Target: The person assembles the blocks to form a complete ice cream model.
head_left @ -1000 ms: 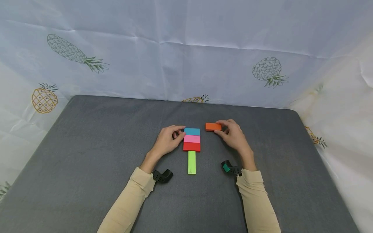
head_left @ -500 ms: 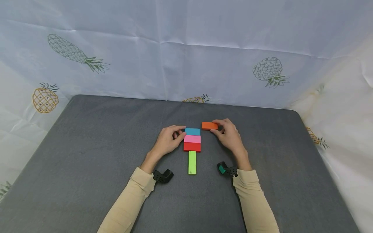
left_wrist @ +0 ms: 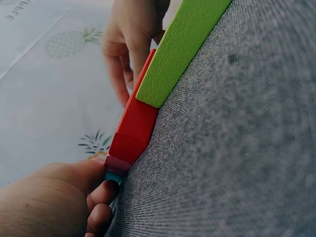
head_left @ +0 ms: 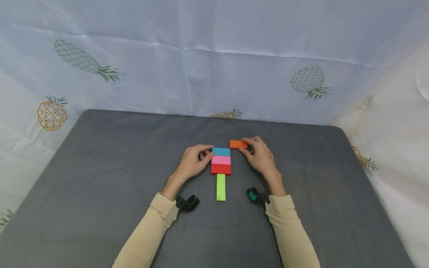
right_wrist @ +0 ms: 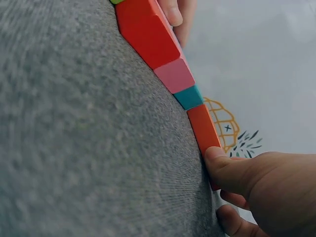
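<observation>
Three flat blocks lie edge to edge on the table: a blue block (head_left: 221, 152) at the far side, a pink block (head_left: 221, 160), then a red block (head_left: 221, 169). A green block (head_left: 221, 187) extends lengthwise from the red one toward the person. My left hand (head_left: 193, 162) grips the blue block by its left end, thumb and fingers at its sides. In my right hand (head_left: 260, 155), an orange block (head_left: 236, 144) is pinched at its right end. Its left end is near the blue block's far right corner; whether they touch I cannot tell.
A grey cloth covers the table (head_left: 117, 167). Behind and beside it hangs a white curtain (head_left: 234, 33) with pineapple prints. Black wrist-worn devices sit by the left cuff (head_left: 187, 203) and right cuff (head_left: 258, 195).
My right hand has moved left with the orange block, bringing it closer to the blue block. My left hand and the other blocks have stayed in place.
</observation>
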Tool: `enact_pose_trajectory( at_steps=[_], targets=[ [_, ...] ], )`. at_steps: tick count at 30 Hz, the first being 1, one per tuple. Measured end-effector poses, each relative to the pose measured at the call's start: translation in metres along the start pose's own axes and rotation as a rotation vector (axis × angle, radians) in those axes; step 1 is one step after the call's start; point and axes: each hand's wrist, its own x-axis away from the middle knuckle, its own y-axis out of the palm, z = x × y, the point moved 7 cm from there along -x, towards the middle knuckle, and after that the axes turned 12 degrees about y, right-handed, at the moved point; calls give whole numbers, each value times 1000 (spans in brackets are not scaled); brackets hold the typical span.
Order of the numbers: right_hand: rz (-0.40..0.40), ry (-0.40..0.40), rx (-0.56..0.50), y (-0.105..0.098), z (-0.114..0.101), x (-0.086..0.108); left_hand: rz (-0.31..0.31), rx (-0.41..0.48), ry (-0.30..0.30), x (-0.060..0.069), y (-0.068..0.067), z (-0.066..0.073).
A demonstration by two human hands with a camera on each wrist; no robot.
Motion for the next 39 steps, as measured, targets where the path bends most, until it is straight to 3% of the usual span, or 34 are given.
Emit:
enact_pose_trajectory(
  at_steps=[30, 39],
  targets=[
    [-44, -44, 1, 9, -12, 5, -10, -6, -17, -1, 1, -1],
    [-79, -90, -139, -1, -4, 2, -7, 0, -15, 0, 1, -2]
  ],
)
